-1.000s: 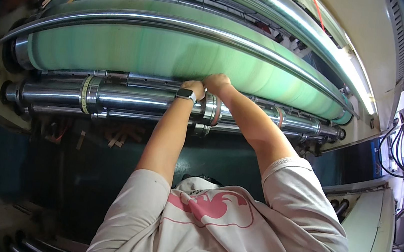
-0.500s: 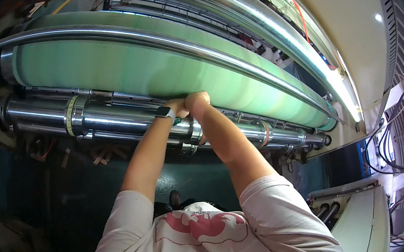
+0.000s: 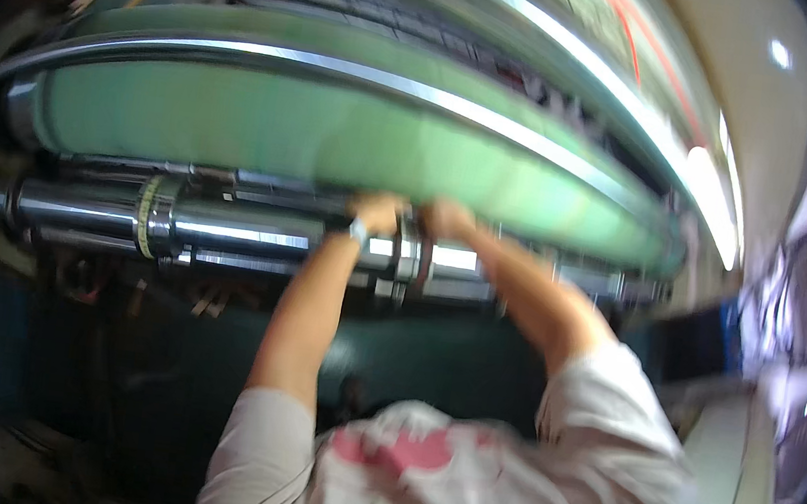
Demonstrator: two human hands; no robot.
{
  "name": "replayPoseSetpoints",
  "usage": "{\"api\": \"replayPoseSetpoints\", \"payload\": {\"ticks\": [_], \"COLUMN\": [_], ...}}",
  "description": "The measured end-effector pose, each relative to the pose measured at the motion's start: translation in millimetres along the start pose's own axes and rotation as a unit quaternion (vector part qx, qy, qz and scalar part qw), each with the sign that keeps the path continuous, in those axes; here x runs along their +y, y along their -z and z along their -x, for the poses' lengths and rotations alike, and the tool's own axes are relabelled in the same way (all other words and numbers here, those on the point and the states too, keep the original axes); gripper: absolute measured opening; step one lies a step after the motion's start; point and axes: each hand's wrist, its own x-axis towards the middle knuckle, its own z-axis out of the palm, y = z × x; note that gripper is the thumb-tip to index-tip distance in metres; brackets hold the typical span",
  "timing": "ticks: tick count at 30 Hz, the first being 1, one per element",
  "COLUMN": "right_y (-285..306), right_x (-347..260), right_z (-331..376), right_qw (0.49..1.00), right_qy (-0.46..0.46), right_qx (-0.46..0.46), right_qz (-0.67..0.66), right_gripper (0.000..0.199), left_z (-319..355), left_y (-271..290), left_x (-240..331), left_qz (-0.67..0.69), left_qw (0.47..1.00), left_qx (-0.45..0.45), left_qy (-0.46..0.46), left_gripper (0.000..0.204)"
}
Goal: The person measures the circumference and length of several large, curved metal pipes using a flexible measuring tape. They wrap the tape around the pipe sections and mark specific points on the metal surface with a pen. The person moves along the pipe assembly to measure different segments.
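Both my arms reach forward to a shiny metal shaft [image 3: 255, 230] that runs across in front of me. My left hand [image 3: 378, 213], with a watch at its wrist, is at the far upper side of the shaft, just left of a metal collar [image 3: 406, 257]. To the right of that collar is my right hand [image 3: 447, 219], blurred by motion. The fingers of both hands are hidden or smeared, so their grip does not show. Right behind the hands lies a wide pale green roller [image 3: 238, 121].
A thin chrome bar [image 3: 345, 68] crosses in front of the green roller. Another collar with a yellow scale band [image 3: 148, 217] sits on the shaft's left part. A bright tube lamp [image 3: 714, 204] is at the right, above a pale cabinet [image 3: 728, 483]. Wood scraps [image 3: 209, 303] lie below.
My hands were close together, left of the collar. Now they are apart: the right hand has moved right, past the collar, and the left slightly right. The view has shifted a little and blurred.
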Motion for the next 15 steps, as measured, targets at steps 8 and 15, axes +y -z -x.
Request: {"api": "replayPoseSetpoints", "payload": {"ticks": [8, 15], "right_y": [12.0, -50.4], "right_x": [-21.1, -55.8], "right_z": [43.3, 130.5], "right_qw": [0.987, 0.944], "right_qy": [-0.023, 0.096], "right_qx": [0.099, 0.229], "right_qz": [-0.125, -0.216], "right_gripper": [0.031, 0.017], "left_z": [7.2, 19.6], "left_y": [33.4, 23.1], "left_x": [28.8, 24.8], "left_qz": [0.076, 0.073], "left_qw": [0.982, 0.991], "left_qx": [-0.119, -0.07], "left_qy": [0.122, 0.091], "left_gripper": [0.029, 0.029]}}
